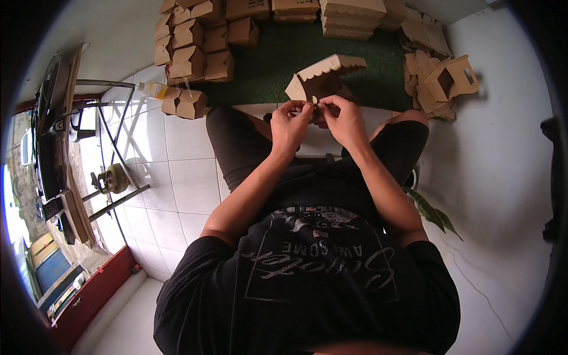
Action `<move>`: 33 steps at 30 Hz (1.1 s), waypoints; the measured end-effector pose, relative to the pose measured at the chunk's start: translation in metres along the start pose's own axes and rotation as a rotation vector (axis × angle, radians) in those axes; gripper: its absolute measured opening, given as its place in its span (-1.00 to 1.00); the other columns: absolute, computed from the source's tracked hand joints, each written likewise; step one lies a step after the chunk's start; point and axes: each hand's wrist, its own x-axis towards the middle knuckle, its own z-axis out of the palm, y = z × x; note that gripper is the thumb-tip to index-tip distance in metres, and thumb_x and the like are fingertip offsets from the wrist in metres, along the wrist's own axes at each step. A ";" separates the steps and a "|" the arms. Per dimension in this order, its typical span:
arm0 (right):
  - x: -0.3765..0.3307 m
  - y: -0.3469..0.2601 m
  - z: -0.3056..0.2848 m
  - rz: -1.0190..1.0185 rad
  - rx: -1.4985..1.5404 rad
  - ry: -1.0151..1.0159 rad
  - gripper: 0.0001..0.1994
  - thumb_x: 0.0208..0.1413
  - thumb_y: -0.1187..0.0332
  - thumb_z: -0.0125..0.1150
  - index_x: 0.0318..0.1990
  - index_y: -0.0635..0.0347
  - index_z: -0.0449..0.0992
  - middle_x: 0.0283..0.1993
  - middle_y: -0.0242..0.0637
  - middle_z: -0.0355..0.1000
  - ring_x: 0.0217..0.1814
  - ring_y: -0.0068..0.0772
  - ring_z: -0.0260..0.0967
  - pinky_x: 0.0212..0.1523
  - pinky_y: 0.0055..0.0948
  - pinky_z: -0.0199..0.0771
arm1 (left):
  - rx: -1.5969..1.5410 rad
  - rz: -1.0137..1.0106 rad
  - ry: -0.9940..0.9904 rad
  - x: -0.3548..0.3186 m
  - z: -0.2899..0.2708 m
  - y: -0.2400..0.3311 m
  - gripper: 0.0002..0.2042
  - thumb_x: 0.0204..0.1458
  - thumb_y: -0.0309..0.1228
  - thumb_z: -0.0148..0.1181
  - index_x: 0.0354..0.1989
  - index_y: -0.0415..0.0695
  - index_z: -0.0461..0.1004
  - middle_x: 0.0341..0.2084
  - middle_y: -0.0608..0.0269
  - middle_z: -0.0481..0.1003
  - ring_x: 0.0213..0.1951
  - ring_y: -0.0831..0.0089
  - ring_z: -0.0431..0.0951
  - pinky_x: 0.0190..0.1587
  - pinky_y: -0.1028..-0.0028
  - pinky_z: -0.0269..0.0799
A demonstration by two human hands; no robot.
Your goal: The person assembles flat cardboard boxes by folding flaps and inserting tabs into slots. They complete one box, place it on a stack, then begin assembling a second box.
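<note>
A partly folded brown cardboard box [331, 64] with a scalloped lid edge stands tilted in front of me, at the near edge of the green mat. My left hand [290, 125] closes its thumb and fingers at the box's near side. From the other side, my right hand [344, 121] pinches at the same spot, its fingertips almost meeting the left ones. A small pale tab [314, 100] sticks up between the fingertips. The hands cover the lower part of the box.
Folded boxes [188, 62] are stacked at the mat's [284, 59] far left, with more scalloped cartons [353, 16] along the back. Loose cardboard pieces [435, 83] pile up at the right. A yellow-labelled bottle [152, 90] lies beside the left stack. A metal-framed table [112, 142] stands left.
</note>
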 end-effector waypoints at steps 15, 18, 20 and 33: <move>0.015 0.010 -0.013 0.316 0.012 -0.183 -0.81 0.43 0.47 0.31 0.02 0.47 0.68 -0.10 -0.12 0.71 -0.18 -0.30 0.79 -0.15 -0.39 0.89 | -0.377 -0.531 -0.175 0.006 0.004 -0.027 -0.59 0.25 -0.09 0.46 -0.04 -0.25 0.70 -0.22 0.27 0.64 -0.30 0.49 0.60 -0.23 0.35 0.68; 0.016 0.011 -0.010 0.324 -0.022 -0.201 -0.80 0.45 0.47 0.30 0.04 0.47 0.68 -0.07 -0.15 0.71 -0.16 -0.30 0.79 -0.13 -0.40 0.89 | -0.409 -0.573 -0.143 0.005 0.009 -0.031 -0.57 0.25 -0.08 0.46 -0.02 -0.26 0.68 -0.18 0.24 0.64 -0.28 0.47 0.62 -0.22 0.33 0.70; 0.017 0.011 -0.008 0.310 -0.039 -0.199 -0.80 0.45 0.47 0.30 0.04 0.46 0.68 -0.07 -0.15 0.71 -0.17 -0.30 0.79 -0.14 -0.40 0.89 | -0.424 -0.570 -0.118 0.004 0.012 -0.032 -0.57 0.26 -0.09 0.45 -0.01 -0.27 0.68 -0.18 0.24 0.65 -0.26 0.47 0.63 -0.22 0.32 0.71; 0.000 0.007 0.006 0.022 -0.207 -0.018 -0.84 0.35 0.46 0.34 -0.05 0.39 0.71 -0.20 0.01 0.74 -0.20 -0.09 0.78 -0.15 -0.20 0.73 | -0.442 -0.499 -0.084 -0.001 0.013 -0.017 -0.70 0.33 -0.20 0.40 -0.07 -0.25 0.68 -0.32 0.32 0.66 -0.34 0.55 0.65 -0.29 0.38 0.72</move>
